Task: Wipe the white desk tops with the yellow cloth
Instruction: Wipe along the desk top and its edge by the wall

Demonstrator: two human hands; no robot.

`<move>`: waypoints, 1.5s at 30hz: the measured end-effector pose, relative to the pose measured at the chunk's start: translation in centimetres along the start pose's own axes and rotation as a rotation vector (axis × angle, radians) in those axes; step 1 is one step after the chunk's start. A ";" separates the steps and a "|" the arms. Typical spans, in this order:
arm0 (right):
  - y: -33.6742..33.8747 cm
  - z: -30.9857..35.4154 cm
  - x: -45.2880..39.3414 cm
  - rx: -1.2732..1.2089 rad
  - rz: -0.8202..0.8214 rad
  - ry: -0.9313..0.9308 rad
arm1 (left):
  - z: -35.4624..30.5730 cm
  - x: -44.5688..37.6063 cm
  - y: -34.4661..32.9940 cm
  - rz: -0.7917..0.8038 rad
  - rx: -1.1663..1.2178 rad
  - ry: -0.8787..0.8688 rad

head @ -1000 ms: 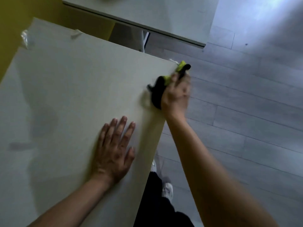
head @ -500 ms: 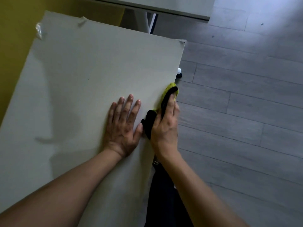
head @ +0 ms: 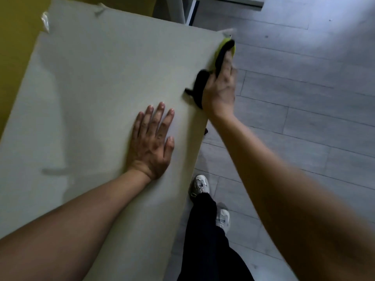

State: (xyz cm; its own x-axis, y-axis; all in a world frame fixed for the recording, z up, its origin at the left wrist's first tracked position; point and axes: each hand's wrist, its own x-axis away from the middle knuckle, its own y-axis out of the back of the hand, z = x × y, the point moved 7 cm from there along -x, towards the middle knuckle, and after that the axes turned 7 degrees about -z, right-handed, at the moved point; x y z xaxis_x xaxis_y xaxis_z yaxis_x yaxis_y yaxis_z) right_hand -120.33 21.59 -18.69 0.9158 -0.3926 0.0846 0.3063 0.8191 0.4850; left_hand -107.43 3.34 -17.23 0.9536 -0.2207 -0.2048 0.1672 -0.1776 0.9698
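Note:
A white desk top [head: 97,94] fills the left and middle of the view. My left hand [head: 152,140] lies flat on it, fingers straight and spread, near the right edge. My right hand [head: 220,90] grips the yellow and black cloth [head: 220,55] at the desk's right edge, close to the far right corner. The cloth folds over the edge, its black part under my fingers and its yellow part at the far end. My fingertips are hidden by the cloth.
A second white desk [head: 223,1] stands beyond, its leg [head: 178,11] by the far corner. A yellow wall [head: 18,37] runs along the left. Grey plank floor [head: 304,98] lies to the right. My legs and white shoes [head: 199,185] stand beside the desk edge.
My right hand has slid the cloth along the right edge, back toward me and then away to the far corner. My left hand has stayed flat on the desk.

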 end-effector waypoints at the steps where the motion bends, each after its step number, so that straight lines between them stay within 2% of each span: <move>1: 0.4 -0.4 2.5 -0.028 -0.014 0.018 | 0.0 0.0 0.0 -0.011 0.001 -0.002; 5: 1.7 -1.6 14.6 -0.100 0.036 0.053 | 0.1 0.0 0.0 -0.022 -0.002 -0.010; 8: 1.7 -2.4 17.8 -0.097 0.066 0.008 | 0.1 0.0 -0.2 -0.021 -0.009 -0.014; 16: -0.8 -0.2 2.0 0.013 0.008 -0.041 | 0.0 -0.1 -0.2 -0.038 0.008 -0.005; 20: -0.6 -0.1 1.0 0.030 -0.010 -0.023 | 0.0 0.0 0.0 -0.043 0.017 0.005; 23: 0.1 -0.6 5.3 -0.023 -0.046 0.020 | 0.0 0.0 0.1 -0.044 0.019 0.005; 27: 1.5 -2.2 16.9 -0.060 -0.079 0.086 | 0.0 0.2 0.3 -0.067 0.030 -0.004; 30: 2.0 -3.5 25.7 -0.062 -0.021 0.026 | 0.0 0.2 0.5 -0.045 0.044 0.014; 32: 2.2 -3.9 28.2 -0.061 -0.016 -0.010 | -0.1 0.2 0.5 -0.039 0.050 0.023; 35: 1.9 -3.7 26.7 -0.082 -0.022 -0.027 | -0.2 0.6 0.5 -0.029 0.058 0.017; 40: 1.1 -2.0 17.5 -0.074 -0.054 -0.019 | -0.1 1.5 0.0 0.002 0.091 0.022; 45: 0.8 -1.3 13.9 0.021 -0.010 -0.016 | -0.6 11.8 2.6 -0.003 0.127 0.086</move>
State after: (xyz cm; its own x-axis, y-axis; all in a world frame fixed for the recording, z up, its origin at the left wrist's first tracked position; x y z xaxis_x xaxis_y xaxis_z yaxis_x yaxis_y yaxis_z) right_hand -107.00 17.35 -18.21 0.9081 -0.4081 0.0936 0.3103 0.8061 0.5039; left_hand -95.59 0.84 -17.04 0.9719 -0.1380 -0.1906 0.1424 -0.2997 0.9433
